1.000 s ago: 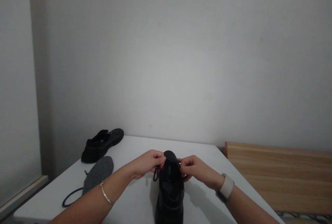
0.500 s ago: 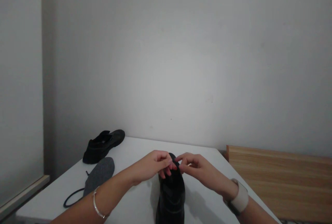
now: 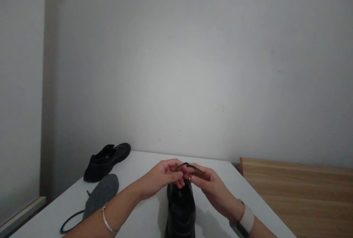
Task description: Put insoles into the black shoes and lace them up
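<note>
A black shoe (image 3: 181,210) stands on the white table, its heel toward me and its opening facing up. Over its far part, a thin dark shoelace (image 3: 190,165) arches between my hands. My left hand (image 3: 167,175) is closed, thumb and fingers pinching the lace at the left. On the other side my right hand (image 3: 205,180) also has its fingers bent together, with the lace running across them. Both sets of fingertips nearly meet, and they hide the shoe's front and its eyelets.
A second black shoe (image 3: 107,161) lies at the table's far left. In front of it rests a grey insole (image 3: 102,193) beside a loose dark lace (image 3: 68,219). The white table (image 3: 149,217) backs onto a wall (image 3: 176,65). A wooden panel (image 3: 298,194) stands at right.
The shoelace now shows as an arch between my hands, raised above the shoe. My right fingers have closed in toward the left ones. The view has shifted slightly upward.
</note>
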Action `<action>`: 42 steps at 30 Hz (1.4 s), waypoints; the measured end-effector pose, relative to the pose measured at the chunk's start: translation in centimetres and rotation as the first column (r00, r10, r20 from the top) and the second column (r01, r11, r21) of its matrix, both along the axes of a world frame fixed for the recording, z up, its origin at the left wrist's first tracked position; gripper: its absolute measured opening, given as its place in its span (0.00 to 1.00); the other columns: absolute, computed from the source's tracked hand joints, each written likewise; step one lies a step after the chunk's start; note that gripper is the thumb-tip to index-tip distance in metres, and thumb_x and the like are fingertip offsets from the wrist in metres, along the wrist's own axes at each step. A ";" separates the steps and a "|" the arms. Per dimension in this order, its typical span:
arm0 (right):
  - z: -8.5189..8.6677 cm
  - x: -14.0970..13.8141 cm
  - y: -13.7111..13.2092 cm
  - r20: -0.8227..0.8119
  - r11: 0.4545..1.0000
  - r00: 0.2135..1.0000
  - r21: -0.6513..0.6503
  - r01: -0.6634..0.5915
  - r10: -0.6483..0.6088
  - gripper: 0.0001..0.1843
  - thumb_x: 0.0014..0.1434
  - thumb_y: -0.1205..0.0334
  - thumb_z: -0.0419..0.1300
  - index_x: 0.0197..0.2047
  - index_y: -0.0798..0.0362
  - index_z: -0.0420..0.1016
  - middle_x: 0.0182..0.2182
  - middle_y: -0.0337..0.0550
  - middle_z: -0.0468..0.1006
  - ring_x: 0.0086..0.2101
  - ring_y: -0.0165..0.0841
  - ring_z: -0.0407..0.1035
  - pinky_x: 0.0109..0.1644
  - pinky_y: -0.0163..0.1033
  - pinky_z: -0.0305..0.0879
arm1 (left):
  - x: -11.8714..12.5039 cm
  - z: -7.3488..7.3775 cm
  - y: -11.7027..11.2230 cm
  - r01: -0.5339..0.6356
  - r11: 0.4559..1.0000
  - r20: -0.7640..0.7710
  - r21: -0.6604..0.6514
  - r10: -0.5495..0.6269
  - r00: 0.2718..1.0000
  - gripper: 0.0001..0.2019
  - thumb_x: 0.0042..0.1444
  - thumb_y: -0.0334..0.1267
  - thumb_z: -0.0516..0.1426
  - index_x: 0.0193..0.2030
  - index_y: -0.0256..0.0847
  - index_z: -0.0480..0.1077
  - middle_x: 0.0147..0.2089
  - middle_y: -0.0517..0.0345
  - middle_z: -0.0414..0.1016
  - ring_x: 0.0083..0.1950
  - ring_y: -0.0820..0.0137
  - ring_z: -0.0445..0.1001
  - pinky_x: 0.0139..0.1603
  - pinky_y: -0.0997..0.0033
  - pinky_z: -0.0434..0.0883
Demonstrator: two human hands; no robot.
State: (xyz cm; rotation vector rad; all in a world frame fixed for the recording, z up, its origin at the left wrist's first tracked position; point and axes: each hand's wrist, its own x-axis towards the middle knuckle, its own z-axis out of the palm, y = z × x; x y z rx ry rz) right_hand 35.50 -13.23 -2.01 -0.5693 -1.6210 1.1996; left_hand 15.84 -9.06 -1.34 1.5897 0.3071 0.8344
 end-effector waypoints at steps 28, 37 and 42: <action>-4.3 3.1 1.1 0.517 0.832 0.653 0.375 0.408 -0.554 0.07 0.57 0.64 0.55 0.34 0.54 0.73 0.26 0.40 0.73 0.26 0.31 0.62 0.30 0.36 0.56 | -3.0 -4.1 1.7 -0.319 0.648 -0.269 0.692 0.641 0.719 0.08 0.55 0.36 0.55 0.35 0.39 0.76 0.32 0.57 0.75 0.32 0.71 0.68 0.35 0.73 0.63; -3.6 2.6 0.7 0.539 0.800 0.600 0.490 0.347 -0.591 0.07 0.55 0.71 0.53 0.33 0.53 0.71 0.27 0.38 0.70 0.27 0.31 0.61 0.31 0.36 0.57 | -2.7 -3.5 0.7 -0.265 0.608 -0.284 0.748 0.655 0.700 0.07 0.50 0.29 0.55 0.33 0.38 0.75 0.31 0.56 0.74 0.34 0.69 0.69 0.36 0.72 0.64; -3.5 2.7 0.4 0.547 0.809 0.609 0.493 0.321 -0.574 0.07 0.55 0.72 0.53 0.33 0.53 0.71 0.27 0.38 0.69 0.27 0.31 0.61 0.32 0.36 0.57 | -2.5 -4.0 0.7 -0.264 0.611 -0.286 0.746 0.652 0.702 0.07 0.52 0.28 0.56 0.34 0.39 0.74 0.31 0.57 0.74 0.34 0.68 0.69 0.37 0.72 0.64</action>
